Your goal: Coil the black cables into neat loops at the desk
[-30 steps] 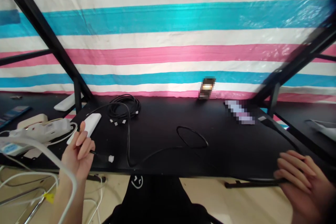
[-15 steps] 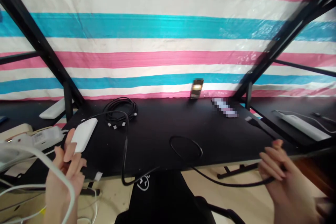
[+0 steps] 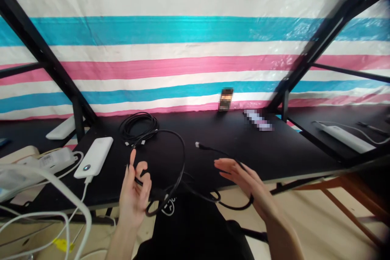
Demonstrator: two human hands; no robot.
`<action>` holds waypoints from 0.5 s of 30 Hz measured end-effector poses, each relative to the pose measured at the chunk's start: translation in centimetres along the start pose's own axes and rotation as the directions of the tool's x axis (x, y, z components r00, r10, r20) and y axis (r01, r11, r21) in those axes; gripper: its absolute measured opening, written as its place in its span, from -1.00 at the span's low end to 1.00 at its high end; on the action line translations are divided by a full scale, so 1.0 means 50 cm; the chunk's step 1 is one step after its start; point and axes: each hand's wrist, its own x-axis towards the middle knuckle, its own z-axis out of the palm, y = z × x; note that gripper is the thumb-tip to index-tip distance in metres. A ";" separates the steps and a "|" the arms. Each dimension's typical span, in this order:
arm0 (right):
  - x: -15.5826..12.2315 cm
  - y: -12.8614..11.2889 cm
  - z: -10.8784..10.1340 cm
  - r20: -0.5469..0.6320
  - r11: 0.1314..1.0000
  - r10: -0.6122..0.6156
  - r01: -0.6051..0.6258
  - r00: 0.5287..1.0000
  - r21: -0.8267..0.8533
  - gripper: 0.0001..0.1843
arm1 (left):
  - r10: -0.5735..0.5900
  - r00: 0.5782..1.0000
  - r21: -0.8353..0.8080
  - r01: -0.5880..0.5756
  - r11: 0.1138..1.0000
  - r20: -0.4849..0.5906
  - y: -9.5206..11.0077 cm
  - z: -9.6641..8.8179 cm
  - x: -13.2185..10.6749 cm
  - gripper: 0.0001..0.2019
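Note:
A black cable (image 3: pixel 184 154) runs in loose loops between my two hands, above the table's front edge. My left hand (image 3: pixel 135 191) has the cable between curled fingers, with the index finger pointing up. Fingers fairly straight, my right hand (image 3: pixel 250 193) has the same cable passing against it near the thumb side; part of the grip is hidden. The cable's end plug (image 3: pixel 198 145) sticks out to the left beyond the right fingertips. Behind the left hand, a coiled black cable (image 3: pixel 138 126) with small white tags lies on the black table (image 3: pixel 195 126).
A white power bank (image 3: pixel 96 154) with a white cable plugged in sits left. White power strips (image 3: pixel 56 158) and thick white cords crowd the left edge. Two pixelated objects stand and lie at the back. Black frame legs (image 3: pixel 283 105) flank the table; a long white device (image 3: pixel 347 138) lies right.
Both hands have come inward toward each other, drawing the cable into tighter loops. The plug end has moved left with my right hand. The power bank is now uncovered.

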 end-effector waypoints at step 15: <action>-0.078 -0.021 0.027 0.289 0.917 -0.014 0.128 0.957 -0.379 -0.76 | 0.210 0.973 0.111 -0.220 0.969 0.095 -0.050 0.035 -0.019 -0.52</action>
